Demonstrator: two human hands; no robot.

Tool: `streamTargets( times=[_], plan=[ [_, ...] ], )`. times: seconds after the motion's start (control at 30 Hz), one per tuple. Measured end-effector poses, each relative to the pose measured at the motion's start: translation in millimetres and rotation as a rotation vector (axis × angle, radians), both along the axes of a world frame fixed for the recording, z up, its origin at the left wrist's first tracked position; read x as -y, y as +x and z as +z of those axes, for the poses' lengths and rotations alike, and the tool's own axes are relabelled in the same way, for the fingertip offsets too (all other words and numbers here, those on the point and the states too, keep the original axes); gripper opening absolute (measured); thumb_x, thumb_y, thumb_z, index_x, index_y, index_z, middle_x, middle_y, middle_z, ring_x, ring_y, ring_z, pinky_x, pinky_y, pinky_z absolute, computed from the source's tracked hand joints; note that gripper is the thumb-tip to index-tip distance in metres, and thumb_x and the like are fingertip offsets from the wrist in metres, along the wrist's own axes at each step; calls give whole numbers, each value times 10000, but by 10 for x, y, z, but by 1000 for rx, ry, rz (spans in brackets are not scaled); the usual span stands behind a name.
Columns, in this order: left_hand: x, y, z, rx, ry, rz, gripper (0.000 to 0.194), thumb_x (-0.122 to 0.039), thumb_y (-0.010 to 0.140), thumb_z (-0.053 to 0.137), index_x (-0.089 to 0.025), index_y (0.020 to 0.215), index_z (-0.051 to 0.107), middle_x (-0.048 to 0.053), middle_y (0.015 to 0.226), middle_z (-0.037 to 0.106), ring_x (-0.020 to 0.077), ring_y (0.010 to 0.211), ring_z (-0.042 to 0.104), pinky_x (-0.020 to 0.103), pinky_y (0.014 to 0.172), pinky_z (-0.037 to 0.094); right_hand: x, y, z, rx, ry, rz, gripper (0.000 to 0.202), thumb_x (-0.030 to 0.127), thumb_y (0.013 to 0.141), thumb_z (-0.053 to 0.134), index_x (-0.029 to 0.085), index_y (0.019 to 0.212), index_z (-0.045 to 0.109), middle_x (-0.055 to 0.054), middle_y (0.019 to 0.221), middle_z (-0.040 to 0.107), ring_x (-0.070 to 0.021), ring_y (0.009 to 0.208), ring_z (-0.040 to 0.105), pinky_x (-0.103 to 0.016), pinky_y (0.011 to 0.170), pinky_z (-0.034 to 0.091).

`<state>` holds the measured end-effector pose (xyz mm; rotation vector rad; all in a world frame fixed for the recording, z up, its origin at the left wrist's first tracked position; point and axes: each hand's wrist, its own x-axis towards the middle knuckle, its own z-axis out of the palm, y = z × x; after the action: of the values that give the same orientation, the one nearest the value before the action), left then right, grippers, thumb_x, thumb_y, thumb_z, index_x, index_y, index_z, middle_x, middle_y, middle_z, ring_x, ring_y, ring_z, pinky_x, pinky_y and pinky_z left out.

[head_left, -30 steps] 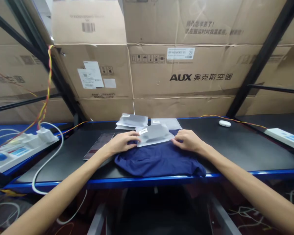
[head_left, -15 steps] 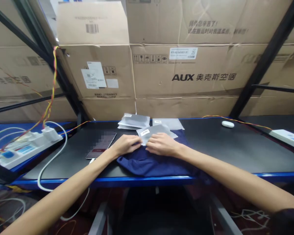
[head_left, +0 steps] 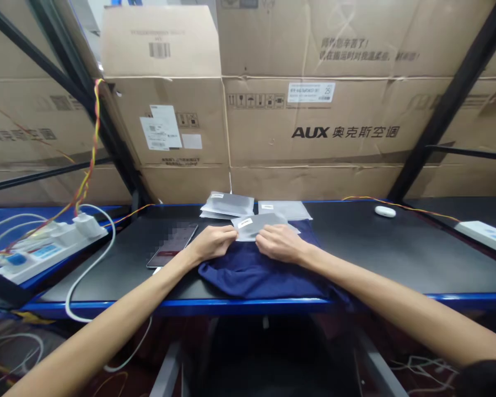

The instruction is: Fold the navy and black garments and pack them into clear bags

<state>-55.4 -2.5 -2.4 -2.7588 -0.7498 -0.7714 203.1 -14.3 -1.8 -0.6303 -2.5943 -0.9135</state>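
your left hand (head_left: pixel 210 243) and right hand (head_left: pixel 278 243) sit close together on the near edge of a grey plastic bag (head_left: pixel 257 225) with a small white label at its corner. the bag is flat, frosted and lies on the far part of a dark blue garment (head_left: pixel 264 273), which is spread in soft folds at the middle of the black table (head_left: pixel 397 253), its near hem reaching the blue front edge. the fingers of both hands are curled and pressed together, tips pinching the bag's near edge — left at its left corner, right near the middle; whether the cloth is caught in the pinch too, you cannot tell.

just behind the bag lie more grey bags (head_left: pixel 228 204) in a small stack and one flat beside it. a phone (head_left: pixel 172 245) lies just left of your left hand. further left sits a white power strip (head_left: pixel 45 249) with a white cable (head_left: pixel 91 259) looping over the table edge. a small white case (head_left: pixel 384 211) rests well to the right — cardboard boxes (head_left: pixel 314 121) wall off the back.
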Motion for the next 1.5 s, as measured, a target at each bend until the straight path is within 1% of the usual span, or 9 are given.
streamTargets(
  times=[0.37,0.53,0.63,0.73,0.87,0.97,1.2,1.37,1.5],
  plan=[
    [-68,-79,85,-122,67,152,321,23,768,410,-192,894,611,52,1038,661,165,893,620,227,688,471,-47,784,63,-71,-5,-173,301,212,986,445,175,745,622,-44,685,641,-164,645,561,-294,554,314],
    [-65,-88,120,-123,69,245,279,-4,802,439,-198,894,616,56,1027,664,192,944,608,251,695,488,-46,862,83,-99,-45,-220,266,199,970,448,181,790,643,-32,725,685,-162,685,618,-286,551,321],
    [-12,-33,158,-41,85,280,284,-15,800,457,-199,940,621,59,1047,662,213,998,601,297,801,514,-31,820,44,-151,-47,-215,218,177,932,476,184,793,643,-14,694,693,-155,657,633,-275,558,334],
    [112,55,229,10,139,178,336,-10,792,447,-185,1013,630,68,1061,663,221,1004,599,334,875,512,-25,763,2,-209,-44,-230,178,190,909,505,183,799,644,-8,648,689,-156,604,626,-272,555,339],
    [351,229,286,-120,143,-45,331,-34,812,436,-173,1019,653,69,953,680,210,875,608,328,797,527,-22,716,-19,-239,-41,-275,185,195,901,496,181,785,640,-18,610,680,-160,565,614,-273,538,326],
    [497,403,249,-137,124,-78,335,-76,843,438,-167,1089,647,74,906,688,212,825,625,336,771,539,-5,706,-8,-239,-51,-287,183,186,885,494,183,766,633,-20,596,675,-162,548,608,-273,529,326],
    [435,781,151,-98,67,218,390,-158,895,505,-136,1282,544,160,1241,638,289,1134,615,394,945,508,74,669,12,-249,-50,-174,202,182,906,488,174,768,637,-21,605,667,-160,563,621,-268,548,371],
    [265,918,101,-180,-62,427,490,-356,885,615,-137,1314,523,147,938,718,310,865,688,392,770,531,131,636,-1,-212,-77,-94,185,176,902,509,176,759,626,-21,628,665,-144,579,615,-252,574,386],
    [178,990,96,-253,-107,486,376,-274,906,567,-119,1249,588,167,915,726,318,819,704,395,735,534,141,642,-14,-210,-63,-46,188,170,903,503,176,753,617,-16,619,653,-141,567,604,-254,567,386]
  ],
)
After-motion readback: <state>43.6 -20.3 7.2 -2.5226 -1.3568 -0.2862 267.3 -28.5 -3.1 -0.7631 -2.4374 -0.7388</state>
